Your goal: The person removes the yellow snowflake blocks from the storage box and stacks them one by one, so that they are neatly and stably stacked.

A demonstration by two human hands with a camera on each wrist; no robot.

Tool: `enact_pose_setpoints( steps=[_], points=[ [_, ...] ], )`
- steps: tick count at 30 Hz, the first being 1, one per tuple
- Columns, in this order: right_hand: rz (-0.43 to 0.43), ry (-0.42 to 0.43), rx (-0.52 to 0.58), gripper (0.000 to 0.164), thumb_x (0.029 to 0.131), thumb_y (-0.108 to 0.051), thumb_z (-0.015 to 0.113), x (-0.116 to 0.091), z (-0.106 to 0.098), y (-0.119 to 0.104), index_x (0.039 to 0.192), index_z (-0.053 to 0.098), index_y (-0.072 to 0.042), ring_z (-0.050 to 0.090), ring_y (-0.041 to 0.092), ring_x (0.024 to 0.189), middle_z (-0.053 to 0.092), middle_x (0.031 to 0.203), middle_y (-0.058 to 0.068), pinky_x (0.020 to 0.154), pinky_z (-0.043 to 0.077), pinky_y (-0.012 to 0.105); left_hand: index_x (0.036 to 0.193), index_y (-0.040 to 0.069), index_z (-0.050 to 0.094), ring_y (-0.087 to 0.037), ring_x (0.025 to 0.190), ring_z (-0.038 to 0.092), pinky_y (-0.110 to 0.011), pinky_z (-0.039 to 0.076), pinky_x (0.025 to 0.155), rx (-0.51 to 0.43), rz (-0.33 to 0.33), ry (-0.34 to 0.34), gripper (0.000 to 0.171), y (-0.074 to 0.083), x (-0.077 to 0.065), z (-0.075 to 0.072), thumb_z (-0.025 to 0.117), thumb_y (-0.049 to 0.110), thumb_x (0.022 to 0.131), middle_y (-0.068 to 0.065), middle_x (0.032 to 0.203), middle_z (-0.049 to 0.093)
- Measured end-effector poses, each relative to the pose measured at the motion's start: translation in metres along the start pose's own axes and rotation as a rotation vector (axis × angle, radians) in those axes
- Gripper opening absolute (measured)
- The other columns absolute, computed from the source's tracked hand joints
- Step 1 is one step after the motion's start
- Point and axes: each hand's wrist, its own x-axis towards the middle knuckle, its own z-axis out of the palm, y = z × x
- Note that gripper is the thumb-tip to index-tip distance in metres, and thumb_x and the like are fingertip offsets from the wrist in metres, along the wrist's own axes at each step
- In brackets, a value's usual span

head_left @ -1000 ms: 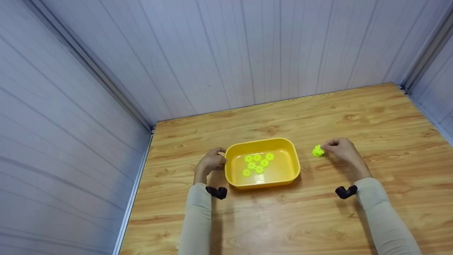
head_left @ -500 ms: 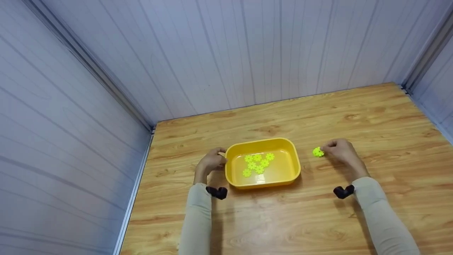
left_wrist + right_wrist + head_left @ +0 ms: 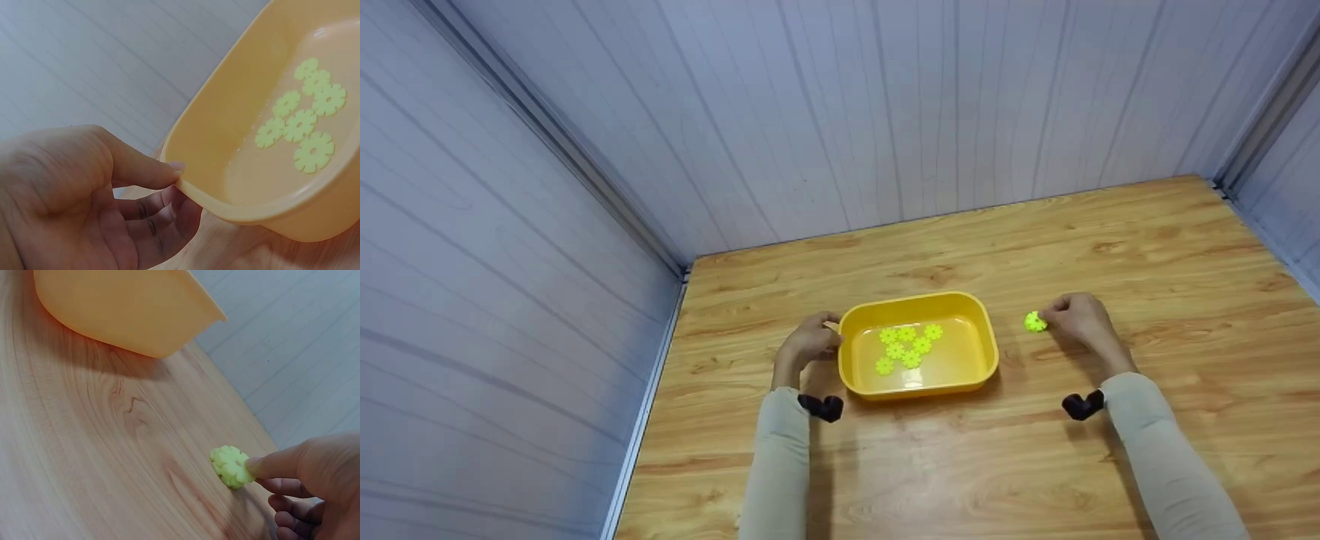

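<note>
My left hand (image 3: 812, 341) pinches the left rim of a yellow plastic basin (image 3: 247, 215), thumb on the rim and fingers curled under it on the outside. Several flat neon-yellow notched plastic discs (image 3: 314, 152) lie on the basin floor, grouped toward its left half. To the right of the basin, my right hand (image 3: 1084, 320) pinches a small stack of the same notched discs (image 3: 232, 467) by its near edge. The thumb lies over the top disc, and the index finger shows below the edge. My other right fingers are curled loosely beneath.
A wood-grain table (image 3: 915, 480) carries everything. Pale panelled walls (image 3: 840, 112) close off the back and both sides. Each wrist wears a black camera mount (image 3: 1084, 406) that sticks out inward.
My right forearm and wrist have swung slightly left, while the fingers stay at the disc stack. The stack's discs look more neatly lined up. My left hand and the basin hold their place.
</note>
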Motion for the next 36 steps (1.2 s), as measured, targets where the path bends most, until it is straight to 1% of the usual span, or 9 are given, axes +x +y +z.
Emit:
enact_pose_setpoints(
  steps=[4,10,16,21,25,30,36],
  points=[
    [0.001,0.008,-0.01,0.032,0.094,-0.027,0.058,0.0012,0.0006,-0.0005,0.103,0.067,0.003,0.056,0.025,0.085,0.064,0.106,0.021,0.065,0.043,0.027,0.128,0.006,0.051,-0.022,0.084,0.062,-0.046,0.051,0.09,0.011,-0.001,0.005,0.041,0.0002,0.0004,-0.0004,0.051,0.001,0.088,-0.02,0.109,0.062],
    [0.012,0.005,-0.018,0.03,0.094,-0.027,0.058,0.0022,0.0023,-0.001,0.101,0.067,0.001,0.056,0.025,0.086,0.065,0.104,0.019,0.066,0.044,0.027,0.128,0.006,0.052,-0.02,0.082,0.061,-0.044,0.052,0.088,0.021,0.001,-0.001,0.04,0.0005,-0.0003,-0.0004,0.052,0.002,0.088,-0.017,0.105,0.063],
    [0.018,-0.006,-0.008,0.029,0.094,-0.025,0.057,0.0025,0.0033,-0.0006,0.101,0.067,0.001,0.056,0.023,0.084,0.065,0.103,0.018,0.065,0.044,0.026,0.128,0.006,0.052,-0.02,0.085,0.062,-0.041,0.053,0.086,0.028,0.004,0.0,0.04,0.0004,0.0007,-0.0001,0.052,0.002,0.088,-0.02,0.111,0.063],
    [0.001,0.001,-0.01,0.027,0.094,-0.023,0.057,0.0019,0.0029,-0.0005,0.1,0.068,0.001,0.057,0.023,0.082,0.066,0.102,0.018,0.064,0.044,0.026,0.128,0.005,0.051,-0.02,0.086,0.061,-0.043,0.052,0.088,0.022,0.002,-0.005,0.039,0.0,0.0015,-0.0003,0.052,0.002,0.089,-0.021,0.114,0.061],
    [-0.019,0.012,-0.016,0.028,0.094,-0.023,0.056,0.0011,0.003,0.0002,0.1,0.068,0.002,0.058,0.024,0.083,0.066,0.103,0.02,0.066,0.045,0.027,0.128,0.006,0.051,-0.02,0.083,0.059,-0.044,0.051,0.09,0.009,-0.006,-0.01,0.04,0.0004,0.0011,-0.0003,0.052,0.001,0.088,-0.021,0.109,0.062],
    [-0.022,0.019,-0.007,0.031,0.095,-0.024,0.056,0.0004,0.0038,0.0009,0.102,0.068,0.004,0.059,0.026,0.087,0.066,0.106,0.022,0.068,0.047,0.028,0.129,0.006,0.05,-0.019,0.078,0.058,-0.046,0.05,0.092,-0.01,-0.018,-0.013,0.042,0.0011,0.0008,0.0,0.053,0.0,0.087,-0.017,0.099,0.061],
    [-0.029,0.031,-0.014,0.031,0.094,-0.025,0.057,0.001,0.0043,0.0016,0.101,0.068,0.004,0.06,0.028,0.088,0.066,0.104,0.022,0.069,0.048,0.031,0.128,0.006,0.051,-0.019,0.078,0.058,-0.046,0.05,0.091,-0.004,-0.011,-0.003,0.041,0.0006,0.0008,0.0,0.054,0.001,0.087,-0.017,0.1,0.062]
  ],
)
